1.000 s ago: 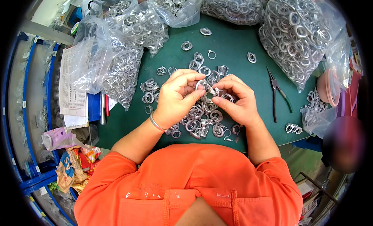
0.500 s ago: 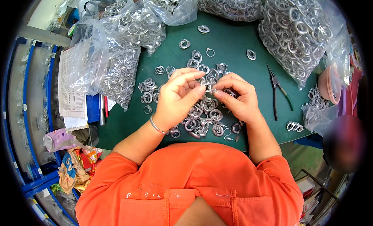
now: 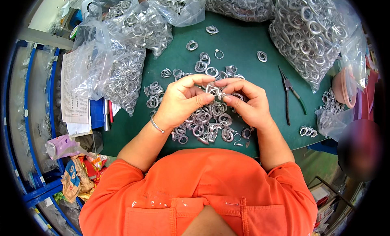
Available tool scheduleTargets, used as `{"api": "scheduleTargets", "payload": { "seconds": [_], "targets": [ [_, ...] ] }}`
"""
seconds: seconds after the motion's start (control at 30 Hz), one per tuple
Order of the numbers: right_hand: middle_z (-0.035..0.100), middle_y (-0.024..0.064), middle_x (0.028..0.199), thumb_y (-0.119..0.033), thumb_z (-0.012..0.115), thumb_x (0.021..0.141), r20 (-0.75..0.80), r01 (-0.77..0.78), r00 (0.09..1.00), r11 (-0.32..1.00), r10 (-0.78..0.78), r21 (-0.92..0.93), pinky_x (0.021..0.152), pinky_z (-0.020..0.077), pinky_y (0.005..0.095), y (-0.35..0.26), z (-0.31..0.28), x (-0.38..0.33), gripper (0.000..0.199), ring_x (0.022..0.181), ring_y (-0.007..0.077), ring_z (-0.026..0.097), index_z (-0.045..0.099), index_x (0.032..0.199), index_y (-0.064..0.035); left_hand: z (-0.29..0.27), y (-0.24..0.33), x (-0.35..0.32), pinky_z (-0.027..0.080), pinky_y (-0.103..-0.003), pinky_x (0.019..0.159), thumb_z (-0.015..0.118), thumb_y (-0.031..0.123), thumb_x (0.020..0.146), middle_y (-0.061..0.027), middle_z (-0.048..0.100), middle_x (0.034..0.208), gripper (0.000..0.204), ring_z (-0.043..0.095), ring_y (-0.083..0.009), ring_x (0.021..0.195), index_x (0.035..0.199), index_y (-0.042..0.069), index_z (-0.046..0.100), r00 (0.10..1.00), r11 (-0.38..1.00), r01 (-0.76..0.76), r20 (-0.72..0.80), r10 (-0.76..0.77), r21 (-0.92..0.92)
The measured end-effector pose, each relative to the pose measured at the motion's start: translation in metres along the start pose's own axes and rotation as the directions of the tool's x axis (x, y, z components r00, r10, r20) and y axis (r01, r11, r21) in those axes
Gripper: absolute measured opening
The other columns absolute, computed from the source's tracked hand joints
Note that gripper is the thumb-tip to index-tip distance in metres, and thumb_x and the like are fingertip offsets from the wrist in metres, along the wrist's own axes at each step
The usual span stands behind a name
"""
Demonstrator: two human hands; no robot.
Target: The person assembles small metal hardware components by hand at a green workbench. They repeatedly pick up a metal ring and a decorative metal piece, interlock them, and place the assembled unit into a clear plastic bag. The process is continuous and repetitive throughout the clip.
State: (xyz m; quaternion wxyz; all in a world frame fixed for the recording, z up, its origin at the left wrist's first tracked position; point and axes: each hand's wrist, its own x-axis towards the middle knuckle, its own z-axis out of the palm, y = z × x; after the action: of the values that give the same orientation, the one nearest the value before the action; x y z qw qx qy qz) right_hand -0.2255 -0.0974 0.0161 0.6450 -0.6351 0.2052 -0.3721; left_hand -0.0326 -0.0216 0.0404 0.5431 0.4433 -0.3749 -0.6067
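Observation:
My left hand (image 3: 183, 101) and my right hand (image 3: 248, 103) meet over the middle of a green mat (image 3: 239, 45). Together they pinch a small silver metal ring part (image 3: 214, 91) between thumbs and fingertips. Under both hands lies a pile of several similar silver rings (image 3: 207, 124). A thin bracelet sits on my left wrist. More loose rings (image 3: 201, 65) are scattered on the mat beyond the hands.
Clear plastic bags full of silver rings stand at the left (image 3: 118, 61), the back (image 3: 243, 4) and the right (image 3: 313, 37). Pliers with green handles (image 3: 292, 94) lie right of the hands. Papers (image 3: 73, 98) and blue shelving (image 3: 24, 114) are at the left.
Both hands stay together on the ring part, with only small finger shifts. The view has tilted slightly.

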Motion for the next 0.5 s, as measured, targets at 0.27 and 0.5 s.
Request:
{"api": "scheduleTargets", "payload": {
  "seconds": [0.27,0.5],
  "targets": [
    [0.064,0.0042,0.094,-0.005,0.067,0.086,-0.035,-0.247,0.968,0.969,0.247,0.001,0.08,0.049,0.0269,0.0,0.005,-0.002,0.013,0.089,0.0111,0.059,0.062,0.097,0.0004,0.008,-0.015,0.0,0.054,-0.022,0.075,0.066,-0.005,0.084,-0.0064,0.06,0.106,0.027,0.065,-0.0116,0.087,0.109,-0.003,0.057,0.98,0.959,-0.158,-0.081,0.182,0.236],
    [0.061,0.0042,0.085,-0.003,0.066,0.084,-0.103,-0.275,0.959,0.957,0.265,-0.092,0.07,0.048,0.0289,0.001,0.01,-0.005,0.01,0.079,0.0114,0.058,0.059,0.089,-0.0009,0.013,-0.012,0.0,0.057,-0.026,0.074,0.063,-0.003,0.087,-0.0094,0.062,0.103,0.014,0.066,-0.0137,0.086,0.099,-0.004,0.056,0.992,0.998,0.011,-0.128,-0.004,0.059]
  ]
}}
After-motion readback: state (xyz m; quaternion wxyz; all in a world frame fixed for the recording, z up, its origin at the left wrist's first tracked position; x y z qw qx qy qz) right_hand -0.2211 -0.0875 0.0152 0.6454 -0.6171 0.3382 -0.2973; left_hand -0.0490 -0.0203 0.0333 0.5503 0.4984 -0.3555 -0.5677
